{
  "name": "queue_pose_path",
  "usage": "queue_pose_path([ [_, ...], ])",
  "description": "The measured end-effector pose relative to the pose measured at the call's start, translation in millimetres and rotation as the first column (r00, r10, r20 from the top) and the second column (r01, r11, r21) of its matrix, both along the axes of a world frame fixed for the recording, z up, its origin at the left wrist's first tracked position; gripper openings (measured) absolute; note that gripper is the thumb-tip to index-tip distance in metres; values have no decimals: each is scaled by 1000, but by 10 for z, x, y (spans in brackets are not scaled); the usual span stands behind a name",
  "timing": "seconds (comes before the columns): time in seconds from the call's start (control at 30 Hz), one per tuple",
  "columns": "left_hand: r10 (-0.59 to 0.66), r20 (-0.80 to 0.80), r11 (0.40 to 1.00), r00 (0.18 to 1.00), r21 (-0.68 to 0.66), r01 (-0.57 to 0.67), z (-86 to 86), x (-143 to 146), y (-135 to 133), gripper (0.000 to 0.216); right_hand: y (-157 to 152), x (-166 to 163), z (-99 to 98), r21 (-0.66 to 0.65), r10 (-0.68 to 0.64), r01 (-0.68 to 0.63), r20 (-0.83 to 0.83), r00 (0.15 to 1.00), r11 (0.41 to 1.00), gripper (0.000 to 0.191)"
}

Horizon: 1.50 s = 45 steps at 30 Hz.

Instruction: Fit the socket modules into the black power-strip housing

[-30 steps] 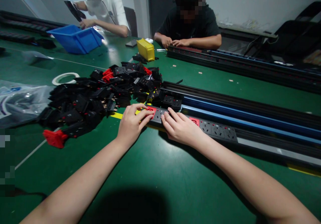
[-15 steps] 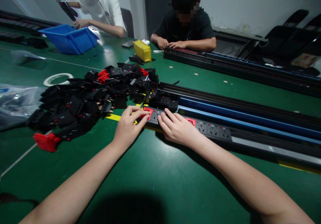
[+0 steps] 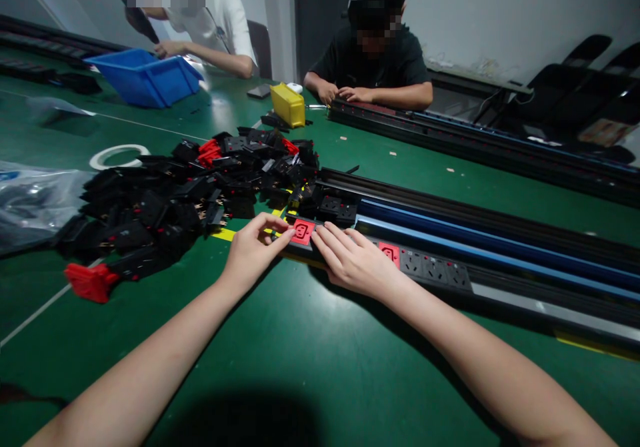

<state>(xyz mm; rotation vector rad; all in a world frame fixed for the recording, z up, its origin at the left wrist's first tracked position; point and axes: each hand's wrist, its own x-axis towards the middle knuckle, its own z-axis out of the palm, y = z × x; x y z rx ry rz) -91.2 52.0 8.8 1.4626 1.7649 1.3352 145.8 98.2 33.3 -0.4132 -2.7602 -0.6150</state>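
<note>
A long black power strip rail (image 3: 525, 297) lies across the green table, with black and red socket modules set in its left part. My left hand (image 3: 253, 250) pinches the left edge of the end red socket module (image 3: 301, 231). My right hand (image 3: 353, 260) lies over the black modules just right of it, fingers stretched and pressing down on the rail. A second red module (image 3: 389, 253) shows past my right hand. A big heap of loose black and red socket modules (image 3: 190, 193) lies left of my hands.
More black and blue rails (image 3: 500, 227) lie behind mine. Two other people sit across the table, one at another rail (image 3: 480, 137), one by a blue bin (image 3: 145, 77). A yellow box (image 3: 289, 105), a tape ring (image 3: 119, 156) and a plastic bag (image 3: 30, 200) lie about.
My left fingers slid off the top of the end red module to its left edge, uncovering it. My right hand shifted slightly left along the rail.
</note>
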Motion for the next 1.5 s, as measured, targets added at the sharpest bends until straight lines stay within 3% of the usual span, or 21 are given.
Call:
queue_pose_path([
  [0.33, -135, 208, 990, 969, -16, 141, -35, -11, 69, 35, 2, 8, 32, 25, 19, -20, 35, 999, 999, 56],
  [0.97, -95, 218, 994, 971, -37, 105, -54, -57, 50, 28, 7, 10, 33, -92, -15, 17, 32, 999, 996, 57],
  [1.23, -92, 203, 994, 975, -46, 103, -72, -64, 57, 29, -4, 13, 80, -83, 65, -58, 82, 995, 995, 59],
  [1.5, -92, 182, 993, 979, -57, 104, -75, -68, 56, 28, -11, 10, 56, -93, 37, -34, 32, 999, 995, 53],
])
